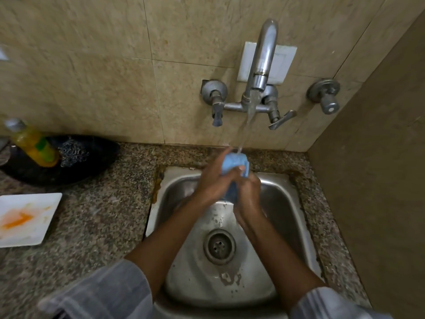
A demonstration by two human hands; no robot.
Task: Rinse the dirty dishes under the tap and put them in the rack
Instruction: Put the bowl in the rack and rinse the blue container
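Water runs from the steel tap (262,65) onto a blue sponge (234,163) held over the steel sink (282,203). My left hand (213,180) and my right hand (247,192) both grip the sponge, pressed together around it under the stream. The sponge's lower part is hidden between my fingers. A white square plate (27,218) smeared with orange sauce lies on the granite counter (103,215) at the far left. No rack is in view.
A black bowl (76,166) at the back left holds a yellow soap bottle (34,143) and a steel scourer (72,153). Tap levers (281,119) and a valve (326,97) stick out of the tiled wall. A brown side wall (379,180) closes the right.
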